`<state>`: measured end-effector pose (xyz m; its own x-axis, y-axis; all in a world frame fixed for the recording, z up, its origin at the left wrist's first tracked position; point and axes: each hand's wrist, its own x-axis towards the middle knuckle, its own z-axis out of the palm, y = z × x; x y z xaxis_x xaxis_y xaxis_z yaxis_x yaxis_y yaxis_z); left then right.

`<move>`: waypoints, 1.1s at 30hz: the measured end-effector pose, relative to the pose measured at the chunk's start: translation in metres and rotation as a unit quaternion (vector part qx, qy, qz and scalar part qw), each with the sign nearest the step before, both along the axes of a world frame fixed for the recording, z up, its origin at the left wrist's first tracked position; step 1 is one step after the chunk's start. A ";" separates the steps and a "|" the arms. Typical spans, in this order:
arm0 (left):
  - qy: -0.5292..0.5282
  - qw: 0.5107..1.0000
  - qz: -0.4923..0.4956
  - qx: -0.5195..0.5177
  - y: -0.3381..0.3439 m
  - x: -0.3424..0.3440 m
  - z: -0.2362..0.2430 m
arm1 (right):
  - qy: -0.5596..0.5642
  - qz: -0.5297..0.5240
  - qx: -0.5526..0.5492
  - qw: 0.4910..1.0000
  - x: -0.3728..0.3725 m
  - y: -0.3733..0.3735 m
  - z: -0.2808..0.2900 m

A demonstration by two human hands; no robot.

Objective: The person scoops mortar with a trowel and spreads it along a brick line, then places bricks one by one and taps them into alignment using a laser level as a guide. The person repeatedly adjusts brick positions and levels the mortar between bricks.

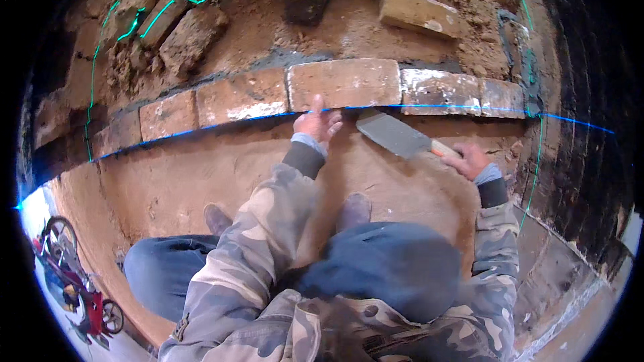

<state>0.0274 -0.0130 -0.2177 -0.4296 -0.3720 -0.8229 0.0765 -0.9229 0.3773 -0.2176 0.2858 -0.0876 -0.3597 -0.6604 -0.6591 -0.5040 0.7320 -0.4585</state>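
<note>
My left hand (317, 123) rests with spread fingers against the near face of a large brick (343, 83) in the top course of a low brick wall (235, 97). My right hand (469, 160) grips the handle of a flat grey trowel (391, 133), whose blade points left toward that brick and hovers just below the wall's edge. A taut blue string line (436, 106) runs along the top front edge of the course. Both arms wear camouflage sleeves.
Loose bricks (419, 12) and clods of earth lie behind the wall. Grey mortar (288, 59) shows behind the course. My feet (354, 209) stand on sandy ground. A dark wall (583, 127) rises at right; a red wheeled toy (80, 288) sits far left below.
</note>
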 end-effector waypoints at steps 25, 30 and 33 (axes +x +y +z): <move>-0.081 0.267 -0.564 -0.777 0.066 -0.189 0.063 | 0.003 -0.576 -0.055 0.815 0.133 0.131 -0.059; -0.049 0.283 -0.525 -0.801 0.073 -0.187 0.064 | 0.074 -0.517 -0.105 0.846 0.141 0.146 -0.091; -0.040 0.290 -0.521 -0.802 0.070 -0.188 0.064 | -0.025 -0.590 -0.088 0.803 0.142 0.153 -0.096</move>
